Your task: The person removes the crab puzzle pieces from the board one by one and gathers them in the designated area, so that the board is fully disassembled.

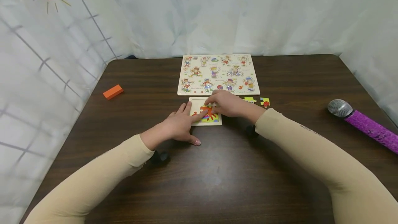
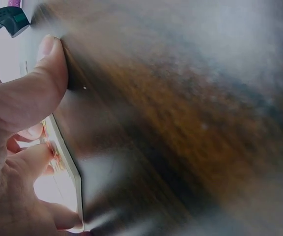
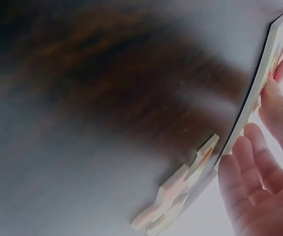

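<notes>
A small wooden puzzle board [image 1: 196, 103] lies on the table, with an orange animal picture [image 1: 209, 112] partly fitted in its frame. My left hand [image 1: 180, 123] is spread at the board's left side, index finger straight across the picture and thumb off the near edge. From the right, my right hand [image 1: 228, 103] reaches over the board's upper part, thumb and forefinger bent round a puzzle piece [image 1: 213, 105] mostly hidden beneath them. In the right wrist view, the other fingers [image 3: 252, 162] hang relaxed beside the board's edge [image 3: 252, 93].
Loose yellow-green puzzle pieces [image 1: 250, 99] and another piece [image 1: 265, 102] lie right of the board. Behind stands a larger peg puzzle [image 1: 217, 75] of sporting children, lying flat. An orange block [image 1: 113, 92] is at left, a purple microphone [image 1: 367, 125] at right. Curtains [image 1: 149, 16] border the table.
</notes>
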`<state>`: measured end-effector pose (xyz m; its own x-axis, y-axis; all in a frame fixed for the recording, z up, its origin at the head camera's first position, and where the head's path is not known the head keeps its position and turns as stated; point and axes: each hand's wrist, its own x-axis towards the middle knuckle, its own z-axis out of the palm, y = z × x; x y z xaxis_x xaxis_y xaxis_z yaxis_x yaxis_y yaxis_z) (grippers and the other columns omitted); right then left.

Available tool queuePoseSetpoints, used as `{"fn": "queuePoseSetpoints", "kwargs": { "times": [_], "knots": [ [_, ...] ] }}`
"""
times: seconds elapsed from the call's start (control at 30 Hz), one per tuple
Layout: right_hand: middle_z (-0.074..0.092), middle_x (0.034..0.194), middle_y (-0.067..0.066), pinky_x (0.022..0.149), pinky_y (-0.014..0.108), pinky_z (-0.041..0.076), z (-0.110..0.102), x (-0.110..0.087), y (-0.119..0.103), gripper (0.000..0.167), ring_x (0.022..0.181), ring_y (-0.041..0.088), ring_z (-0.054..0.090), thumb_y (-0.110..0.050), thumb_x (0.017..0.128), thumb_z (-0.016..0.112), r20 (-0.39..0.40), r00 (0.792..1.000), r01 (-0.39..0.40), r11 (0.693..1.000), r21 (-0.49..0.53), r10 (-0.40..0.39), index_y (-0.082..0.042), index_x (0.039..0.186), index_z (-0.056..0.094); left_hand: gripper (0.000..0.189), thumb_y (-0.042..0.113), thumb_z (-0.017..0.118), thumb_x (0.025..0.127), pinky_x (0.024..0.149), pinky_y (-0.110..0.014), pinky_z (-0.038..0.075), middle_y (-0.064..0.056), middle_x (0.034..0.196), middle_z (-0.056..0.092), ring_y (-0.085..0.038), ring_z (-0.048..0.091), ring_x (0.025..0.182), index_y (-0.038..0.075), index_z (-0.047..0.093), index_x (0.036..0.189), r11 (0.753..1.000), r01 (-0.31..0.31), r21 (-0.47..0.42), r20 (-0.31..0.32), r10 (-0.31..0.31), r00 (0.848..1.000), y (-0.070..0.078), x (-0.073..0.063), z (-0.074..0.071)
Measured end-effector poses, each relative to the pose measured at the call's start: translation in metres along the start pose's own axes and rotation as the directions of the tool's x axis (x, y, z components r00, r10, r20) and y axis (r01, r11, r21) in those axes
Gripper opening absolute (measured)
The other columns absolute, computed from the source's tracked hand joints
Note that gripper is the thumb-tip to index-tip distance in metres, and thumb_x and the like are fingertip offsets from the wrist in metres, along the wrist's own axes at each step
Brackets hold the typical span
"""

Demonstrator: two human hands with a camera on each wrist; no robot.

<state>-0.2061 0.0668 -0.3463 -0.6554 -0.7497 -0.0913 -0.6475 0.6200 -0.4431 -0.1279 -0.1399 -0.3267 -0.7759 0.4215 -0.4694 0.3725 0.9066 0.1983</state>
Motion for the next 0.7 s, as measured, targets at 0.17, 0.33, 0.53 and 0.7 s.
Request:
{"fn": "queuePoseSetpoints", "kwargs": {
  "times": [0.17, 0.33, 0.53, 0.7],
  "knots": [
    [0.071, 0.115, 0.013, 0.093, 0.041, 0.053, -0.0003, 0.0011, 0.0002, 0.031, 0.107, 0.027, 0.064, -0.01, 0.092, 0.076, 0.006, 1.0, -0.007, 1.0, -0.012, 0.007, -0.005, 0.123, 0.074, 0.106, 0.06, 0.079, 0.081, 0.115, -0.068, 0.029, -0.035, 0.167, -0.001, -0.054, 0.008, 0.155, 0.041, 0.015, 0.164, 0.999, -0.036, 0.023, -0.002, 0.036, 0.999, -0.0011, -0.0006, -0.0001],
    [0.071, 0.116, 0.013, 0.092, 0.04, 0.054, -0.0022, 0.0025, -0.0012, 0.032, 0.106, 0.026, 0.065, -0.012, 0.093, 0.076, 0.026, 0.999, -0.018, 1.0, -0.017, 0.019, -0.005, 0.123, 0.073, 0.104, 0.062, 0.077, 0.082, 0.115, -0.068, 0.031, -0.036, 0.166, -0.001, -0.055, 0.009, 0.154, 0.044, 0.014, 0.163, 0.998, -0.042, 0.055, 0.013, 0.042, 0.999, -0.0014, 0.0, -0.0012],
    [0.07, 0.118, 0.015, 0.094, 0.041, 0.054, -0.0065, 0.0051, -0.0041, 0.03, 0.109, 0.027, 0.065, -0.007, 0.096, 0.07, 0.063, 0.997, -0.031, 1.0, -0.001, 0.031, -0.004, 0.126, 0.072, 0.102, 0.063, 0.075, 0.083, 0.115, -0.065, 0.034, -0.037, 0.166, 0.0, -0.055, 0.011, 0.154, 0.043, 0.015, 0.163, 0.994, -0.037, 0.099, 0.031, 0.034, 0.999, -0.0008, 0.0022, -0.0023],
    [0.07, 0.119, 0.016, 0.096, 0.042, 0.054, -0.0084, 0.0088, -0.0056, 0.028, 0.108, 0.027, 0.065, -0.002, 0.098, 0.062, 0.077, 0.996, -0.043, 0.998, 0.036, 0.04, -0.002, 0.125, 0.071, 0.102, 0.062, 0.076, 0.083, 0.115, -0.065, 0.033, -0.036, 0.166, 0.001, -0.055, 0.011, 0.154, 0.044, 0.016, 0.163, 0.996, -0.029, 0.085, 0.029, 0.027, 0.999, -0.0003, 0.0018, -0.0026]
  ]
}}
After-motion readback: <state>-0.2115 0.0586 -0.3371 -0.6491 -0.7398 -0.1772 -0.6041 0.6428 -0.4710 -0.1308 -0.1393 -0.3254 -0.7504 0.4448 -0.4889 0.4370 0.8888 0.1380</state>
